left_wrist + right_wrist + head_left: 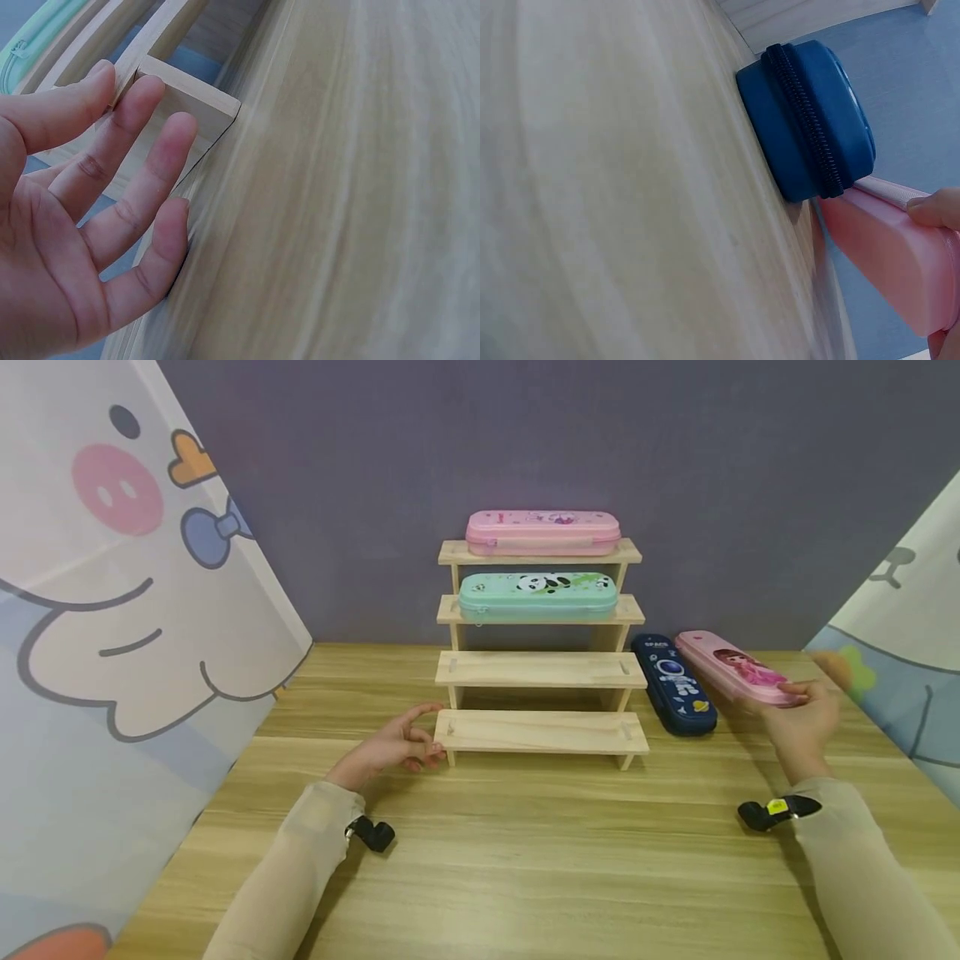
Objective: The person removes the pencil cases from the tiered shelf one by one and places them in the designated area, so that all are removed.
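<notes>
My right hand (pixel 806 722) grips the near end of a pink pencil case (pixel 738 668) with a doll-like girl on its lid. In the right wrist view, that pink case (pixel 889 259) is tilted, its near end off the table. Beside it, a navy pencil case (pixel 675 685) with an astronaut lies on the table. My left hand (pixel 393 743) is at the left end of the lowest step of a wooden stepped rack (pixel 540 731). Its fingers (pixel 124 206) are spread and slightly bent at the step's end, not wrapped round it.
On the rack's top step sits a pink pencil case (pixel 543 532), and a mint panda pencil case (pixel 538 596) lies one step below. A grey panel (pixel 360 502) stands behind the table (pixel 540 860). Cartoon-printed panels (pixel 150 635) flank both sides.
</notes>
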{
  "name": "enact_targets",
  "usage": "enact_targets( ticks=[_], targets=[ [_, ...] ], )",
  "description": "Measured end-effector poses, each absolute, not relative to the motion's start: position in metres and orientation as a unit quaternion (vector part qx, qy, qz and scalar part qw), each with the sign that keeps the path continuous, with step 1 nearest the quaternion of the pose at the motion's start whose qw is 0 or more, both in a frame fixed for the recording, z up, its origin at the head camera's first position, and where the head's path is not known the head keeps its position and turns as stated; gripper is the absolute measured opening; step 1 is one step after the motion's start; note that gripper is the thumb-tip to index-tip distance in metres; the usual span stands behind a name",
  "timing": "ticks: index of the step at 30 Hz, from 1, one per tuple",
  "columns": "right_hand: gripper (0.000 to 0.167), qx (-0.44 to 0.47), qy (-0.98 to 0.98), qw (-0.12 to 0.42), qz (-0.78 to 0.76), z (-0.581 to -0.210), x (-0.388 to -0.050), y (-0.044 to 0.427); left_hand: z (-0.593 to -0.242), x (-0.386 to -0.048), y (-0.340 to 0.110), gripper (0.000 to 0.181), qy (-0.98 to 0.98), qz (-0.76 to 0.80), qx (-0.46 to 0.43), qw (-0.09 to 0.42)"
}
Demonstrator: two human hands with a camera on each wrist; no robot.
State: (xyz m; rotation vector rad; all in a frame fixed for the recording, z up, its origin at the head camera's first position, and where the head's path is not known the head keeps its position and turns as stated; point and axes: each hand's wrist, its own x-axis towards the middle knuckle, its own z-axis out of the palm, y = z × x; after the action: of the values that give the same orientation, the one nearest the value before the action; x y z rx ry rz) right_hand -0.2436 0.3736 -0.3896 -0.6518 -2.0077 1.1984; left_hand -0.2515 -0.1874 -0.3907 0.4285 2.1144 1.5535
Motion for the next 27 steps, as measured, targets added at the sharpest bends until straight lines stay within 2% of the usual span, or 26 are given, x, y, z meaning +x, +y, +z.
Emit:
enact_targets(
  ticks=[11, 18, 20, 24, 27],
  targets=[
    [0.046, -0.25, -0.802, 0.31, 0.445, -0.392, -0.244, 0.377, -0.392, -0.252, -0.187, 0.076, 0.765, 0.575, 0.156, 0.243],
    [0.045, -0.243, -0.835, 0.261, 0.418, -0.394, -0.246, 0.381, -0.391, -0.251, -0.188, 0.077, 0.764, 0.576, 0.162, 0.241],
    [0.051, -0.232, -0.852, 0.238, 0.404, -0.394, -0.246, 0.383, -0.391, -0.251, -0.188, 0.077, 0.764, 0.575, 0.16, 0.246],
    [0.082, -0.189, -0.891, 0.187, 0.369, -0.393, -0.244, 0.387, -0.391, -0.252, -0.188, 0.077, 0.765, 0.573, 0.159, 0.247],
    [0.085, -0.162, -0.905, 0.168, 0.355, -0.392, -0.244, 0.39, -0.392, -0.252, -0.188, 0.077, 0.766, 0.573, 0.159, 0.246]
  ],
)
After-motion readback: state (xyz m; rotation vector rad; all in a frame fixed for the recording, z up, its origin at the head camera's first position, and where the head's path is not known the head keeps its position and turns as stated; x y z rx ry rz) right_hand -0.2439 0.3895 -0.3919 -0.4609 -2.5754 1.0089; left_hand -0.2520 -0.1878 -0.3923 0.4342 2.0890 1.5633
